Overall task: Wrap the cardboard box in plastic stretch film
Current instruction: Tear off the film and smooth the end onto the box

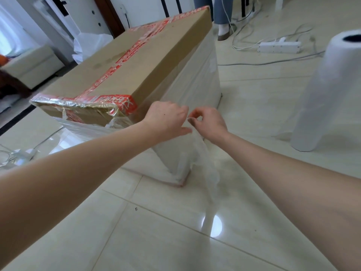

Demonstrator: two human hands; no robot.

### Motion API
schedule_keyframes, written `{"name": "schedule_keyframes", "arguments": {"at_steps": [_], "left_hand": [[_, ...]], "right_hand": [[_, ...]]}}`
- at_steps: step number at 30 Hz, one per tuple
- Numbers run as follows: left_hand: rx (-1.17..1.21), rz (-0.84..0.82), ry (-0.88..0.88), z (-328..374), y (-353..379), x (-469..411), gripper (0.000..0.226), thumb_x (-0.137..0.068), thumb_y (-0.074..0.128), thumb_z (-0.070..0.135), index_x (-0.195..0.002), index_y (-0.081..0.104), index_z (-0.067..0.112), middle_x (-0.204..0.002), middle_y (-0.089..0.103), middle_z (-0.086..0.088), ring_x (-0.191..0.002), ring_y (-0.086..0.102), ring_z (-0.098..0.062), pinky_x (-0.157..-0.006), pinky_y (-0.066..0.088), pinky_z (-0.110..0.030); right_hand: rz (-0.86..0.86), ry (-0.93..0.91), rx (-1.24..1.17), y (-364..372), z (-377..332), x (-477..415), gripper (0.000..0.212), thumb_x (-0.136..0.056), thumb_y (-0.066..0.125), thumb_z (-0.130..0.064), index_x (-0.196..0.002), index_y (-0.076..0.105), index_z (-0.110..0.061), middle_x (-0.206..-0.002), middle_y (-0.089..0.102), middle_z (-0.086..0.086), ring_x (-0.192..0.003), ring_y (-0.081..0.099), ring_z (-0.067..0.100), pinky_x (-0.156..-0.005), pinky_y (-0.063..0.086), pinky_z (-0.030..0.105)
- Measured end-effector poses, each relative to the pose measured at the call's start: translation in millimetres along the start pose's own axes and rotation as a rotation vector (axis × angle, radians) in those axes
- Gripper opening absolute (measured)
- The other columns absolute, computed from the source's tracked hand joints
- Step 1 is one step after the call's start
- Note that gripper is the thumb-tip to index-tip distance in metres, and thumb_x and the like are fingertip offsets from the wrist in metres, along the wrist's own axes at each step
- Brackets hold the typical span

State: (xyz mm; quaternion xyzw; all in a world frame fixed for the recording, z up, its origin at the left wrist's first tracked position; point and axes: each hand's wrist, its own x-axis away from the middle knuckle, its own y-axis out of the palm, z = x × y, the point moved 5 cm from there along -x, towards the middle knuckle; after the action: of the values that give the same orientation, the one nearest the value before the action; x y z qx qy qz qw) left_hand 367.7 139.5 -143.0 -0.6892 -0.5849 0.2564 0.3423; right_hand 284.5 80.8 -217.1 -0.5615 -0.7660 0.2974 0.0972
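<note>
Plastic stretch film (203, 153): light, clingy, tear-prone, so take it by the bunched tail. Right hand (209, 124) pinches its top; left hand (166, 118) alongside against the cardboard box (136, 65), grasp unclear.

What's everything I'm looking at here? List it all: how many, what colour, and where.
cardboard box: one, brown with red tape, on the floor, centre.
stretch film: clear-whitish, over the box's sides; a loose tail hangs from the hands.
film roll: one, white, upright on the floor, right.
power strip: one, white, on the floor beyond the box.
cables: several, white and grey, on the floor, upper right.
another person's legs: blue-grey trousers, behind the box.
floor: pale glossy tiles.
left hand: one, on the film at the box's near corner.
right hand: one, fingers pinching the film tail.
</note>
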Motion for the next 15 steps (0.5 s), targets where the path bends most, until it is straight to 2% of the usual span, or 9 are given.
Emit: {"name": "schedule_keyframes", "arguments": {"at_steps": [2, 5, 7, 9, 11, 12, 13, 15], "left_hand": [[-0.020, -0.073, 0.019, 6.1, 7.3, -6.2, 0.046, -0.087, 0.055, 0.051, -0.114, 0.045, 0.015, -0.100, 0.064, -0.007, -0.094, 0.063, -0.030, -0.052, 0.028, -0.029], [0.029, 0.007, -0.040, -3.1, 5.9, -17.6, 0.016, -0.094, 0.047, 0.021, -0.105, 0.056, 0.014, -0.098, 0.065, -0.012, -0.089, 0.064, -0.035, -0.056, 0.034, -0.030], [0.109, 0.042, -0.120, -12.5, 4.8, -24.2, 0.019, -0.090, 0.045, 0.012, -0.099, 0.062, 0.010, -0.096, 0.065, -0.016, -0.088, 0.063, -0.038, -0.057, 0.035, -0.032], [0.232, 0.035, -0.186, -16.5, 4.7, -29.8, 0.020, -0.089, 0.045, 0.011, -0.098, 0.063, 0.007, -0.095, 0.065, -0.018, -0.087, 0.061, -0.039, -0.058, 0.037, -0.033], [0.356, 0.019, -0.253, -17.3, 3.7, -36.6, 0.019, -0.089, 0.046, 0.012, -0.097, 0.063, 0.006, -0.095, 0.064, -0.018, -0.087, 0.061, -0.038, -0.060, 0.040, -0.033], [0.394, 0.016, -0.275, -16.4, 3.4, -40.7, 0.019, -0.089, 0.047, 0.013, -0.097, 0.063, 0.006, -0.095, 0.064, -0.017, -0.087, 0.061, -0.037, -0.061, 0.041, -0.033], [0.410, 0.021, -0.285, -15.6, 3.3, -45.9, 0.019, -0.090, 0.046, 0.012, -0.097, 0.063, 0.006, -0.094, 0.064, -0.017, -0.086, 0.060, -0.037, -0.061, 0.040, -0.033], [0.410, 0.022, -0.279, -13.5, 5.8, -57.8, 0.020, -0.090, 0.045, 0.010, -0.098, 0.063, 0.006, -0.093, 0.064, -0.016, -0.085, 0.060, -0.036, -0.061, 0.041, -0.033]], "right_hand": [[0.016, 0.005, -0.041, -3.3, -1.3, -2.2, 0.017, -0.087, 0.062, -0.033, -0.094, 0.072, -0.022, -0.097, 0.071, 0.000, -0.096, 0.060, 0.025, -0.073, 0.045, 0.028], [0.052, 0.015, -0.026, -6.4, 2.7, -4.8, 0.019, -0.086, 0.063, -0.037, -0.089, 0.071, -0.020, -0.095, 0.071, 0.001, -0.096, 0.060, 0.025, -0.076, 0.045, 0.029], [0.100, 0.090, -0.033, -12.8, 14.2, -5.8, 0.024, -0.087, 0.059, -0.042, -0.088, 0.069, -0.021, -0.094, 0.070, 0.002, -0.096, 0.061, 0.025, -0.077, 0.047, 0.032], [0.100, 0.126, -0.135, -17.6, 25.1, -5.9, 0.031, -0.084, 0.058, -0.051, -0.096, 0.064, -0.023, -0.097, 0.067, -0.003, -0.098, 0.060, 0.021, -0.079, 0.047, 0.033], [-0.025, 0.102, -0.198, -16.8, 25.2, -4.5, 0.055, -0.074, 0.064, -0.061, -0.115, 0.056, -0.025, -0.105, 0.063, -0.009, -0.103, 0.055, 0.015, -0.086, 0.045, 0.035], [-0.101, 0.093, -0.153, -13.4, 25.5, -4.4, 0.066, -0.069, 0.067, -0.062, -0.123, 0.051, -0.026, -0.107, 0.061, -0.010, -0.104, 0.053, 0.014, -0.089, 0.044, 0.035], [-0.151, 0.092, -0.072, -9.7, 27.8, -5.1, 0.070, -0.069, 0.070, -0.057, -0.127, 0.047, -0.027, -0.107, 0.060, -0.010, -0.105, 0.052, 0.014, -0.090, 0.043, 0.035], [-0.123, 0.125, 0.107, -7.8, 38.7, -10.8, 0.050, -0.078, 0.065, -0.035, -0.125, 0.049, -0.029, -0.105, 0.063, -0.005, -0.106, 0.055, 0.020, -0.089, 0.043, 0.035]]}}
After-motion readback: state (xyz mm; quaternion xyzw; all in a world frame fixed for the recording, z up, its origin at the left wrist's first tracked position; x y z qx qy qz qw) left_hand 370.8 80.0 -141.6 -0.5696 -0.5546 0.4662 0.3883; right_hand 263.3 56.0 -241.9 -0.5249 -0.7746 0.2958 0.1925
